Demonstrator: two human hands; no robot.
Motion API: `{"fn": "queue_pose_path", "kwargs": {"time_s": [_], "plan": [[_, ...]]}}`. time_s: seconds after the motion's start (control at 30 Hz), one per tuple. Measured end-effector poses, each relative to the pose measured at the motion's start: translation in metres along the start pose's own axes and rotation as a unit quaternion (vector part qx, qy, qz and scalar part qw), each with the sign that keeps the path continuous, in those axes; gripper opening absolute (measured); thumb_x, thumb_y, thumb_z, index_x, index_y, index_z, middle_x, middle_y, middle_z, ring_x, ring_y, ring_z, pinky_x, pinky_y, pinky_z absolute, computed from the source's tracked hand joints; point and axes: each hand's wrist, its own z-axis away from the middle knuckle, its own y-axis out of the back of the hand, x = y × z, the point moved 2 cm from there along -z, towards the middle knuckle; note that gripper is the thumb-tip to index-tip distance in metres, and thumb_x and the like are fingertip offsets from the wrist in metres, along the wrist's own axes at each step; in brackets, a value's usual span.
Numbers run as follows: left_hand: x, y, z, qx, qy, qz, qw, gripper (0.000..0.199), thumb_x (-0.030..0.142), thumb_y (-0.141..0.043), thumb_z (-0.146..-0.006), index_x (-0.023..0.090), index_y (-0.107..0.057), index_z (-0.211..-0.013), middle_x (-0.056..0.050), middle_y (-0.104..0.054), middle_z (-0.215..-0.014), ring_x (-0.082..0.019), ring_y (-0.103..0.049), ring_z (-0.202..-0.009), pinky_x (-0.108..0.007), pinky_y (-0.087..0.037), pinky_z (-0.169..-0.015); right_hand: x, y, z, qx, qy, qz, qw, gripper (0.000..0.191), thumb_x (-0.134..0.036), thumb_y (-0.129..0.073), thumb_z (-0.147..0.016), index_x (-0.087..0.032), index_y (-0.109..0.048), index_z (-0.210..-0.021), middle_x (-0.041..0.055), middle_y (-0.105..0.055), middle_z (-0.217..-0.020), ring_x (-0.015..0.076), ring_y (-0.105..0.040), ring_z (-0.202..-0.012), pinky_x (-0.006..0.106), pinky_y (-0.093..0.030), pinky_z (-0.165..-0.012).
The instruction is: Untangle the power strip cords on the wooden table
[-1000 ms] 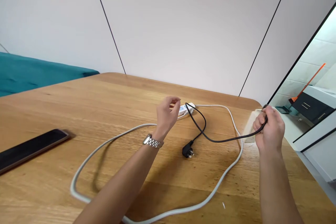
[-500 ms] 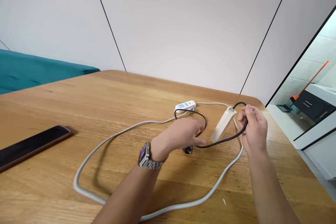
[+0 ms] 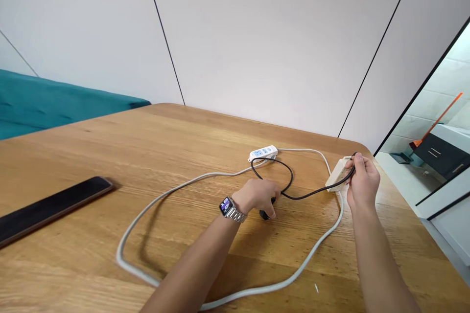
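Near the middle of the table my left hand [image 3: 260,196], with a watch [image 3: 228,208] at its wrist, has its fingers closed around a black plug [image 3: 265,214], partly hidden under them. My right hand [image 3: 363,178] pinches the black cord [image 3: 307,197] close to where it meets a cream, block-shaped power strip [image 3: 336,176]. That strip lies tilted on the table, partly behind the right fingers. Between the hands the black cord runs in a loose loop. Behind the loop lies a white power strip [image 3: 263,152] with blue socket faces.
A thick white cable [image 3: 282,284] makes a wide loop across the wooden table [image 3: 154,127] around my left forearm. At the left lies a dark phone-like slab [image 3: 55,208]. Beyond the table are a teal seat [image 3: 66,101] and a pale wall [image 3: 257,49].
The cream power strip, hanging from its cord before, now rests on the table farther right. My left hand has come down and closed on the black plug.
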Motion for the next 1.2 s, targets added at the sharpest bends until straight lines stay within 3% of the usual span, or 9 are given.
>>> {"fn": "queue_pose_path", "kwargs": {"time_s": [0.17, 0.27, 0.33, 0.47, 0.57, 0.73, 0.9, 1.07, 1.2], "plan": [[-0.014, -0.014, -0.013, -0.040, -0.037, 0.072, 0.996, 0.037, 0.053, -0.060, -0.075, 0.023, -0.075, -0.089, -0.004, -0.070, -0.075, -0.017, -0.062, -0.068, -0.023, -0.039, -0.057, 0.005, 0.003, -0.002, -0.045, -0.025, 0.067, 0.996, 0.042, -0.053, -0.072, -0.065, -0.017, -0.053, -0.068, -0.0058, -0.056, -0.055, 0.0049, -0.041, -0.032, 0.018, -0.031, -0.030], [-0.016, -0.022, -0.020, -0.096, -0.080, 0.157, 0.980, 0.044, 0.043, -0.040, -0.088, 0.017, -0.075, -0.089, -0.004, -0.067, -0.064, -0.013, -0.057, -0.054, -0.022, -0.039, -0.054, 0.005, 0.004, -0.001, -0.084, -0.047, 0.130, 0.987, 0.040, -0.053, -0.069, -0.068, -0.017, -0.052, -0.067, -0.0056, -0.056, -0.057, 0.0050, -0.041, -0.031, 0.019, -0.030, -0.030], [-0.012, -0.026, -0.023, -0.110, -0.110, 0.169, 0.973, 0.033, 0.025, -0.047, -0.082, 0.017, -0.074, -0.099, -0.003, -0.068, -0.066, -0.013, -0.057, -0.055, -0.021, -0.040, -0.054, 0.005, 0.004, 0.000, -0.094, -0.047, 0.172, 0.979, 0.038, -0.053, -0.066, -0.071, -0.018, -0.052, -0.071, -0.0052, -0.057, -0.059, 0.0056, -0.041, -0.031, 0.019, -0.030, -0.030], [0.001, -0.032, -0.025, -0.061, -0.161, 0.123, 0.977, 0.050, 0.003, -0.051, -0.063, 0.021, -0.073, -0.104, -0.002, -0.070, -0.074, -0.014, -0.058, -0.063, -0.021, -0.039, -0.055, 0.002, 0.006, 0.001, -0.080, 0.035, 0.283, 0.955, 0.039, -0.049, -0.064, -0.074, -0.019, -0.056, -0.098, -0.0025, -0.062, -0.071, 0.0093, -0.050, -0.041, 0.023, -0.040, -0.042], [0.006, -0.035, -0.029, 0.004, -0.171, 0.092, 0.981, 0.044, 0.002, -0.056, -0.060, 0.023, -0.075, -0.094, -0.001, -0.068, -0.072, -0.014, -0.055, -0.061, -0.021, -0.037, -0.054, -0.003, 0.005, 0.002, -0.076, 0.150, 0.363, 0.916, 0.039, -0.040, -0.059, -0.077, -0.020, -0.058, -0.110, 0.0045, -0.062, -0.092, 0.0138, -0.059, -0.061, 0.027, -0.048, -0.057], [0.004, -0.029, -0.031, 0.001, -0.259, 0.178, 0.949, 0.031, 0.012, -0.075, -0.058, 0.023, -0.076, -0.087, 0.001, -0.063, -0.072, -0.012, -0.054, -0.064, -0.021, -0.038, -0.058, -0.004, 0.002, 0.005, -0.119, 0.242, 0.410, 0.871, 0.029, -0.031, -0.050, -0.078, -0.020, -0.066, -0.100, 0.0099, -0.061, -0.106, 0.0216, -0.060, -0.089, 0.033, -0.049, -0.072], [-0.005, -0.005, -0.011, -0.012, -0.340, 0.448, 0.827, 0.030, 0.043, -0.076, -0.068, 0.016, -0.070, -0.083, -0.008, -0.067, -0.094, -0.018, -0.061, -0.085, -0.025, -0.046, -0.071, 0.002, 0.002, 0.008, -0.224, 0.126, 0.408, 0.876, 0.022, -0.030, -0.050, -0.078, -0.021, -0.067, -0.089, 0.0030, -0.069, -0.081, 0.0166, -0.060, -0.068, 0.028, -0.045, -0.066], [-0.013, 0.017, 0.003, 0.063, -0.262, 0.754, 0.599, 0.044, 0.054, -0.071, -0.071, 0.014, -0.058, -0.082, 0.005, -0.048, -0.051, -0.007, -0.046, -0.039, -0.018, -0.038, -0.041, 0.009, -0.006, 0.020, -0.389, 0.045, 0.410, 0.824, 0.019, -0.027, -0.051, -0.073, -0.020, -0.068, -0.077, -0.0002, -0.068, -0.073, 0.0129, -0.055, -0.057, 0.025, -0.040, -0.057], [-0.013, 0.038, 0.015, 0.160, -0.200, 0.861, 0.440, 0.035, 0.043, -0.070, -0.077, 0.015, -0.049, -0.074, 0.011, -0.033, -0.050, 0.000, -0.024, -0.032, -0.010, -0.020, -0.031, 0.013, -0.014, 0.029, -0.457, 0.056, 0.456, 0.761, 0.020, -0.018, -0.048, -0.071, -0.021, -0.068, -0.069, -0.0003, -0.069, -0.073, 0.0143, -0.058, -0.066, 0.025, -0.041, -0.064]]}}
